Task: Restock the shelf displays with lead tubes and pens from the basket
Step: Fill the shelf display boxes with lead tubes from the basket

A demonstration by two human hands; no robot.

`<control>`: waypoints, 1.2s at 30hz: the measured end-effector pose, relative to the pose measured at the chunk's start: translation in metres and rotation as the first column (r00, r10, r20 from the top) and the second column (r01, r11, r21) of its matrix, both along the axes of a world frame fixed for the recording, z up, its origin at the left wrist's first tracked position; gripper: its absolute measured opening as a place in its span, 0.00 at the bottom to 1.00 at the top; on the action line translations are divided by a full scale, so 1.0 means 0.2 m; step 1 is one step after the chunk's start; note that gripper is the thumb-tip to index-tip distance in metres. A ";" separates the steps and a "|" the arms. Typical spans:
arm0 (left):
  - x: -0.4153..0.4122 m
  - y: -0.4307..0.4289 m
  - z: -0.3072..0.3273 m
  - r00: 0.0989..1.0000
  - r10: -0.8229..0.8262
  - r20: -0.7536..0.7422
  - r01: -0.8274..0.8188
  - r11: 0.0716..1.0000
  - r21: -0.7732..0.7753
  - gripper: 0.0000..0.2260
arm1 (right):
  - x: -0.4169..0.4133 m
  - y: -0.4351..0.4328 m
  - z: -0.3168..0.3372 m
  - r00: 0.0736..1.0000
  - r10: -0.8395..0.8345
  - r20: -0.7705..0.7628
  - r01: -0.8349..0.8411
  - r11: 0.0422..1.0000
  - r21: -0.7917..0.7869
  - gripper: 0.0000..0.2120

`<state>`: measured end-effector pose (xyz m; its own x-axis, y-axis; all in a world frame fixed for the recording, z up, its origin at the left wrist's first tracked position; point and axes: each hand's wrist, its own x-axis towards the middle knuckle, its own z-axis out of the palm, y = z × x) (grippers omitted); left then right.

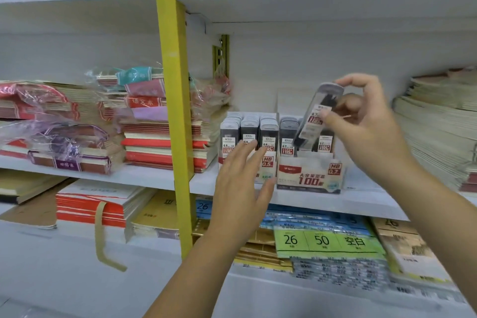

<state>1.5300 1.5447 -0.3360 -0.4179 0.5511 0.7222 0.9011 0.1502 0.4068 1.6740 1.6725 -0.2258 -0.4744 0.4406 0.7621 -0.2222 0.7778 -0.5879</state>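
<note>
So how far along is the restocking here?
Done: the 0.5 display box looks packed with tubes. In hand: the right hand pinches a lead tube, tilted above the 0.7 display box, which seems to have room; the left hand is open before the 0.5 display box. Left: seating this tube. Basket and pens are out of view.

head camera, close, facing shelf [309, 201], angled slightly down

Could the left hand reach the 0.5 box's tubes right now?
Probably yes: the left hand hovers open just before the 0.5 box, nothing between; the right hand holds its tube aside.
</note>
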 end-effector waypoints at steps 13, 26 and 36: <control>-0.09 0.05 -0.12 0.990 0.017 -0.139 -0.021 0.999 -0.030 0.28 | -0.21 0.19 -0.09 0.887 -0.270 0.375 0.157 0.939 0.306 0.09; 0.12 -0.13 -0.45 0.991 -0.094 0.094 0.098 0.995 -0.033 0.15 | 0.11 -0.18 -0.60 0.996 -0.093 0.003 0.093 0.995 0.031 0.09; 0.30 -0.34 -1.65 0.810 0.194 0.553 0.344 0.607 -0.717 0.23 | 0.36 -0.06 -2.11 0.456 0.147 0.878 0.482 0.788 -0.382 0.12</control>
<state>1.5902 1.4757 -0.6669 -0.4917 0.8102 -0.3192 0.5888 0.5794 0.5636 1.7467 1.6606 -0.6471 -0.5741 0.7331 -0.3645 0.7134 0.2295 -0.6621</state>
